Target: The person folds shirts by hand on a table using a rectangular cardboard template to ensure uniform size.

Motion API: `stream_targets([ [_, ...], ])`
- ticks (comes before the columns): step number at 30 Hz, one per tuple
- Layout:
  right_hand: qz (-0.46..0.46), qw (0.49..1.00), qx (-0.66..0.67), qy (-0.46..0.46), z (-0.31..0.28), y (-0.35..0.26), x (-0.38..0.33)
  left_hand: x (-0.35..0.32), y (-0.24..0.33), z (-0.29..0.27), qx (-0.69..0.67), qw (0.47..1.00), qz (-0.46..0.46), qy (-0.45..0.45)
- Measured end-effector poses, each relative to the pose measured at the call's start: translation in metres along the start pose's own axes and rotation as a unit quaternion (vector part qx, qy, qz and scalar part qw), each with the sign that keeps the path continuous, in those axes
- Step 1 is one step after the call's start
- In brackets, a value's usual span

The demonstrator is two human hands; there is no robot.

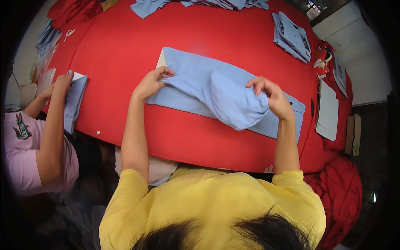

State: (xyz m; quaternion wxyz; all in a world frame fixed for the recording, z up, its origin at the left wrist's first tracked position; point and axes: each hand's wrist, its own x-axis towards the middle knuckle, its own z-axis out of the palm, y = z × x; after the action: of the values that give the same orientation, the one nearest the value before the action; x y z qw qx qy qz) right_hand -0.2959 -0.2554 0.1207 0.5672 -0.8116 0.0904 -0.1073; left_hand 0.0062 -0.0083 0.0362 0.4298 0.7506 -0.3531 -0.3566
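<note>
Both hands pinch a light blue garment lying mid-table on the red table, left hand near a white cardboard insert, right hand lifting a fold; white paper sheets lie right.

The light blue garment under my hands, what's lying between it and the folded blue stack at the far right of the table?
Nothing: in the head view, only bare red table shows between the light blue garment and the folded blue stack.
</note>
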Motion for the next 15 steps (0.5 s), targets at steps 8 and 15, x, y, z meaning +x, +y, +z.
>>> stream_targets([
  [8, 0.205, 0.895, 0.341, 0.201, 0.029, 0.045, -0.031, 0.004, -0.004, -0.004, -0.034, 0.997, 0.047, -0.059],
  [15, 0.257, 0.876, 0.335, 0.231, -0.011, 0.109, 0.023, 0.019, 0.01, 0.002, 0.043, 0.995, -0.072, 0.051],
])
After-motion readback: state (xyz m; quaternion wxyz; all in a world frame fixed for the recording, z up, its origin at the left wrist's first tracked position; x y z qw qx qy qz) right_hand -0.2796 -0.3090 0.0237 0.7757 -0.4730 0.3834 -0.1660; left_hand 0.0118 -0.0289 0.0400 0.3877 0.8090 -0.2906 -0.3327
